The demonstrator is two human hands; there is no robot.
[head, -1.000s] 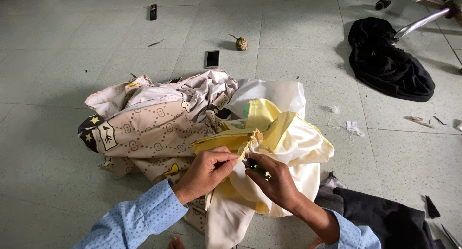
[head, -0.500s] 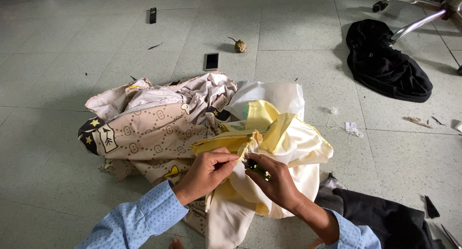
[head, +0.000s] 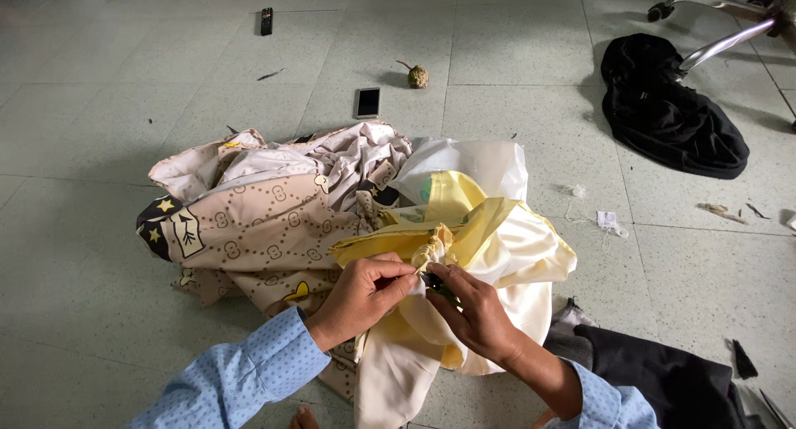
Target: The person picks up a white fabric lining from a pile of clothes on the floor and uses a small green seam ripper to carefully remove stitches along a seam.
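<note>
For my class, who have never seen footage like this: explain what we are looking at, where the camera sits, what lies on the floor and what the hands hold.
There is no machine here. A camera worn on a person's head looks down at their own two bare hands in light blue sleeves. The left hand and right hand pinch a bunched fold of yellow and cream cloth between them. The right hand also seems to hold something small and dark, too small to tell. Beside the cloth lies a beige patterned fabric on the tiled floor. Farther off are a phone, a small dark remote-like object, a black garment and a chair base.
</note>
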